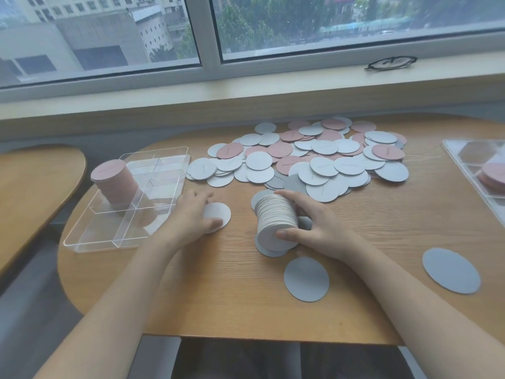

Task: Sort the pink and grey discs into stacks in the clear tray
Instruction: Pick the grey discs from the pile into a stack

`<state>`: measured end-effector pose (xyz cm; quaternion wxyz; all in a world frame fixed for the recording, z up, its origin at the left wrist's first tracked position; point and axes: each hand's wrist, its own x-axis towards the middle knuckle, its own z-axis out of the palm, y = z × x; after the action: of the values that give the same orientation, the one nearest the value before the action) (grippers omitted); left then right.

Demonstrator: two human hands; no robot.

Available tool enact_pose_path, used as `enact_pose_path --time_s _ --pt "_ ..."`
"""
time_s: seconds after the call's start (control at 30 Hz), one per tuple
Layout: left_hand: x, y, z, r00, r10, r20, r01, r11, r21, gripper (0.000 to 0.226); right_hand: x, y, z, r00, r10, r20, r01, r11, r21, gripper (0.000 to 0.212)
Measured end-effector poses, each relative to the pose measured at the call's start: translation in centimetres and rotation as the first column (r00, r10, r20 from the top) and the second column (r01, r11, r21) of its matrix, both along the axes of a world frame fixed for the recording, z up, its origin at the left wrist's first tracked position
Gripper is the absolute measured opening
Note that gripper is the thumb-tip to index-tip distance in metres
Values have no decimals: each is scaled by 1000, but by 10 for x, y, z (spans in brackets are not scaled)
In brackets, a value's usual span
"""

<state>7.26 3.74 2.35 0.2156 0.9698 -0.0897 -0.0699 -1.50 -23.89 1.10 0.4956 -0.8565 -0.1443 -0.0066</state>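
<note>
A clear divided tray (82, 236) sits at the left of the wooden table, with a tall stack of pink discs (114, 181) in its far left compartment. My left hand (191, 214) rests flat on a single grey disc (222, 212) just right of the tray. My right hand (308, 222) grips a thick stack of grey discs (274, 217), tilted on its side over a few flat grey discs. A large loose pile of pink and grey discs (308, 157) spreads across the table behind both hands.
Two single grey discs lie near me, one (306, 279) in front of the right hand and one (451, 270) at the far right. A second clear tray (464, 157) with pink discs sits at the right edge. Glasses (390, 63) lie on the windowsill.
</note>
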Motion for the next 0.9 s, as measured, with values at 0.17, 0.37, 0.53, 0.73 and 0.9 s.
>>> enact_pose_path --time_s 0.17,0.37,0.53,0.73,0.9 --pt "-13 -6 -2 999 30 -28 -35 979 -201 39 0 0 1 1000 -2 4 2 1000 -3 75" --pt "-40 -35 -7 990 136 44 -86 813 -577 4 1 -1 0 1000 5 0 -5 1000 19 74" --pt "-45 -55 -11 997 46 -57 -73 632 -772 9 1 -1 -2 1000 -9 9 9 1000 26 75" --pt "-59 -66 -3 993 -100 -55 29 687 -726 38 2 0 -1 1000 6 8 -6 1000 -12 81" --pt "-60 -80 0 960 -246 -132 80 695 -715 60 1 0 -1 1000 5 9 -5 999 -42 88"
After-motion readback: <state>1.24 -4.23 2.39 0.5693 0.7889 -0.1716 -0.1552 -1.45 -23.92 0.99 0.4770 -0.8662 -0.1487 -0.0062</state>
